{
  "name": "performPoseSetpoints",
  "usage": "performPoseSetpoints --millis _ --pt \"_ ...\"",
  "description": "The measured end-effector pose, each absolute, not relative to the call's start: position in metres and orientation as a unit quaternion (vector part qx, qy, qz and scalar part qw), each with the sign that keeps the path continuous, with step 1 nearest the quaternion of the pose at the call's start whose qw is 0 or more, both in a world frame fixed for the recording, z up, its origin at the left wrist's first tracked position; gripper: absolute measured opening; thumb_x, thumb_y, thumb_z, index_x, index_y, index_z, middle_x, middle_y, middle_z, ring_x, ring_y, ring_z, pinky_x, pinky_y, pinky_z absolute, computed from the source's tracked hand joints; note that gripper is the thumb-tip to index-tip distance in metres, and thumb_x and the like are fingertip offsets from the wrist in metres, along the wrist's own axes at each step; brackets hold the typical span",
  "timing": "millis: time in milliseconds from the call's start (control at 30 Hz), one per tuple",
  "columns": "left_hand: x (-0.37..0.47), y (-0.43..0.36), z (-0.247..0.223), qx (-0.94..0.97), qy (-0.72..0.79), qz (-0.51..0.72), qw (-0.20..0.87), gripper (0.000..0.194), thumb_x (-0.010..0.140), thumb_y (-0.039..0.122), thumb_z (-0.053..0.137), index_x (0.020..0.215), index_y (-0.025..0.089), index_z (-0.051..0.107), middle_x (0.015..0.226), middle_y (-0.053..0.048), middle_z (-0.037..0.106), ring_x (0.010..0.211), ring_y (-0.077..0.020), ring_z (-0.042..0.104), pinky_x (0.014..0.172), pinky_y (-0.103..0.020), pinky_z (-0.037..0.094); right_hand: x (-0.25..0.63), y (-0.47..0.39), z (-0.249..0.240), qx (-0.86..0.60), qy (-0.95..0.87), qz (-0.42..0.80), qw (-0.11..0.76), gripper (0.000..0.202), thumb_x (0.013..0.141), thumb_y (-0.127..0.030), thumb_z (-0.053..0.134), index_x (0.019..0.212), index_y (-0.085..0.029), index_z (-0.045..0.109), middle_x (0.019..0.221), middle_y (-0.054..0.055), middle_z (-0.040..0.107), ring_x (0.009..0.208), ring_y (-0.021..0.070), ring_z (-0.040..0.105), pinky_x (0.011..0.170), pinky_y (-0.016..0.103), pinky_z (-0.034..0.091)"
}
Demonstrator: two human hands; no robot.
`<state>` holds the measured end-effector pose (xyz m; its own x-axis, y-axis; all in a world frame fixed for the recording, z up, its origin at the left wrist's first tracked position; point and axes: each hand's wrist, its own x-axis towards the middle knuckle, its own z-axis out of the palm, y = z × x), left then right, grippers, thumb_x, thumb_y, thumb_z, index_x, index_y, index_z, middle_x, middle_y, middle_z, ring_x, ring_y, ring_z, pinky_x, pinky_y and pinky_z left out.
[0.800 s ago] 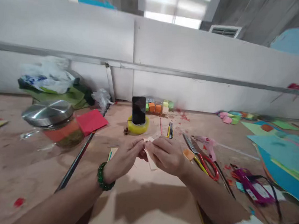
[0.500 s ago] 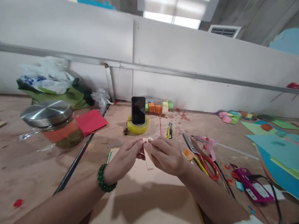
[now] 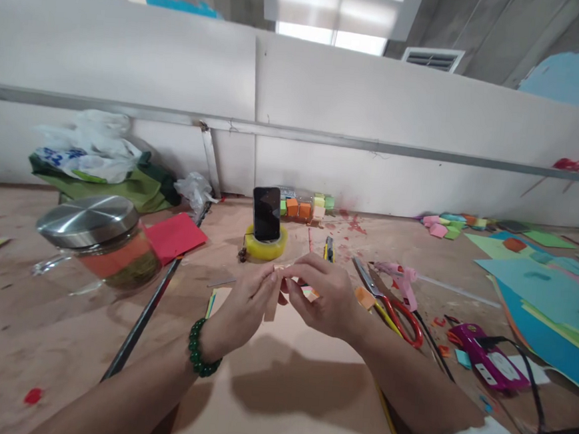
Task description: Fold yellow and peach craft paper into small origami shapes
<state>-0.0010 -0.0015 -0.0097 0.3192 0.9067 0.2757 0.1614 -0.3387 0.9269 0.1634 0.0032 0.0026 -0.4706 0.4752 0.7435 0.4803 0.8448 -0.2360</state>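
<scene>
My left hand (image 3: 245,304), with a green bead bracelet on its wrist, is closed on a narrow peach paper strip (image 3: 271,308). The strip's lower end hangs down between my hands. My right hand (image 3: 321,293) pinches at the strip's upper end, its thumb and fingertips close to my left fingers; the exact fold there is partly hidden. Below both hands lies a stack of large peach paper sheets (image 3: 301,385), with yellow edges showing underneath. A small orange paper piece (image 3: 364,298) is just right of my right hand.
Red-handled scissors (image 3: 402,319), a pink glue gun (image 3: 405,279) and a magenta device (image 3: 491,360) lie to the right. A phone (image 3: 267,214) stands in a yellow tape roll (image 3: 266,245). At the left is a glass jar (image 3: 116,250) with a steel lid beside red paper (image 3: 178,235).
The strip has turned from slanting to nearly upright, its lower end shifting left. My right hand has shifted and its fingers have changed their hold near the strip's top.
</scene>
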Motion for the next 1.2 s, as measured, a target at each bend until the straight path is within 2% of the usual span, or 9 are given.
performPoseSetpoints --millis 100,333,533,667,833,1033,1133,1200 --pt "0.0 -0.002 -0.008 0.744 0.374 0.415 0.366 0.035 0.094 0.044 0.035 0.073 0.021 0.049 0.072 -0.001 0.056 0.064 -0.015 0.054 0.061 -0.027 0.047 0.165 0.005 0.003 -0.338 -0.824 0.122 0.439 0.01 0.087 -0.025 0.061 0.087 -0.016 0.065 0.076 0.004 0.065 0.066 0.0126 0.059 0.059 0.024 0.05" --pt "0.0 -0.008 -0.01 0.785 0.407 0.37 0.286 0.031 0.096 0.032 0.027 0.076 0.021 0.049 0.068 -0.001 0.058 0.062 -0.0162 0.057 0.059 -0.029 0.046 0.169 0.011 0.003 -0.334 -0.796 0.226 0.451 0.015 0.088 -0.027 0.061 0.078 -0.018 0.069 0.069 0.002 0.066 0.064 0.012 0.06 0.055 0.021 0.047" --pt "0.002 -0.007 -0.014 0.795 0.389 0.369 0.284 0.03 0.096 0.029 0.027 0.075 0.021 0.047 0.07 -0.001 0.059 0.064 -0.0156 0.057 0.061 -0.028 0.045 0.171 0.014 0.006 -0.335 -0.744 0.378 0.437 0.025 0.084 -0.037 0.065 0.068 -0.017 0.065 0.06 0.001 0.065 0.057 0.0122 0.061 0.054 0.024 0.047" --pt "0.001 -0.008 -0.011 0.785 0.394 0.359 0.316 0.032 0.096 0.033 0.027 0.075 0.021 0.048 0.07 -0.002 0.058 0.065 -0.0166 0.057 0.062 -0.029 0.045 0.172 0.015 0.007 -0.339 -0.724 0.439 0.409 0.029 0.082 -0.042 0.066 0.069 -0.016 0.062 0.061 0.001 0.065 0.056 0.0133 0.062 0.052 0.025 0.048" --pt "0.0 -0.009 -0.005 0.758 0.39 0.363 0.376 0.04 0.095 0.043 0.03 0.072 0.02 0.052 0.068 -0.003 0.06 0.067 -0.0178 0.059 0.061 -0.028 0.046 0.172 0.01 0.011 -0.337 -0.752 0.38 0.42 0.018 0.084 -0.029 0.063 0.07 -0.017 0.064 0.062 0.0 0.067 0.058 0.0113 0.062 0.052 0.022 0.047" --pt "-0.001 -0.006 -0.008 0.766 0.404 0.381 0.325 0.044 0.096 0.044 0.031 0.069 0.019 0.056 0.065 -0.004 0.063 0.062 -0.0174 0.06 0.059 -0.028 0.044 0.173 0.01 0.014 -0.322 -0.763 0.402 0.391 0.015 0.084 -0.024 0.06 0.073 -0.016 0.065 0.066 0.001 0.067 0.06 0.0115 0.063 0.054 0.022 0.047" --pt "-0.001 -0.006 -0.009 0.776 0.405 0.386 0.291 0.044 0.095 0.043 0.033 0.064 0.019 0.054 0.061 -0.003 0.061 0.059 -0.0167 0.058 0.057 -0.027 0.042 0.173 0.008 0.014 -0.327 -0.796 0.315 0.4 0.013 0.083 -0.017 0.059 0.072 -0.016 0.065 0.067 0.0 0.066 0.06 0.0097 0.06 0.054 0.02 0.044" --pt "-0.001 -0.005 -0.009 0.768 0.41 0.385 0.306 0.045 0.094 0.045 0.034 0.063 0.019 0.053 0.06 -0.003 0.06 0.059 -0.0165 0.058 0.057 -0.027 0.043 0.171 0.007 0.012 -0.339 -0.81 0.259 0.403 0.015 0.084 -0.014 0.058 0.07 -0.016 0.063 0.065 0.0 0.065 0.059 0.0091 0.057 0.054 0.02 0.042"
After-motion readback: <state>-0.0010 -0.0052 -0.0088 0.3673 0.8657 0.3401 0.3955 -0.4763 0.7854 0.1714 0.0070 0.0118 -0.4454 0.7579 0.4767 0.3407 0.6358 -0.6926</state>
